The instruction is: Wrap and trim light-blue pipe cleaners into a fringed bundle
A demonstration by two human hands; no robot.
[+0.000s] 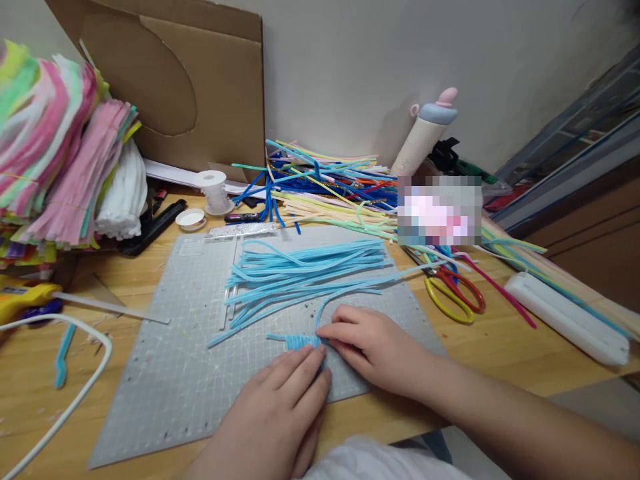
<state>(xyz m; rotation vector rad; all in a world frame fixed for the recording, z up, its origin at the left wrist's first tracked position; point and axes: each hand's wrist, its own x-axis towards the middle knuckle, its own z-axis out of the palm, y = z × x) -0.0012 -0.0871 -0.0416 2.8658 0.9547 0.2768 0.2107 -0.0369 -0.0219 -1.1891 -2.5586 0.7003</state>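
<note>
Pipe cleaner (300,341) coiled on the mat (190,347)

Light blue and wound into a short coil, the pipe cleaner lies at lower centre of the frame on the grey mat. The right hand (373,347) has its grip pinched on the coil's right end. The left hand (280,407) lays its fingers over the coil; whether its grip grasps it I cannot tell. Loose blue stems (305,273) lie just above, and scissors (453,293) lie at right on the tabletop (500,347).

No legible text or labels anywhere
</note>
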